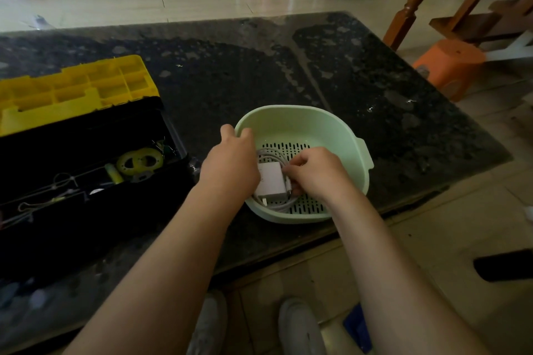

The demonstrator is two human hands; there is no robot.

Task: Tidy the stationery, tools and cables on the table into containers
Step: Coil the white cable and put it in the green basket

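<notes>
Cable-stowing step: left hand (230, 166) grips the green strainer basket (291, 110) by its rim, right hand (315, 173) pinches the coiled white cable (277, 206) inside, charger brick (271, 181) touching its fingertips; next, probably, let go and lift clear.

Table (346, 66): black stone, grey speckle, pale blotches. 
Basket (302, 124), near front edge: mint green, slotted base. 
Charger (271, 181) and cable (277, 206) inside: white. 
Toolbox (86, 130), left edge: black; lid tray (72, 89) yellow. 
Tape rolls (140, 161) within: translucent yellow.
</notes>
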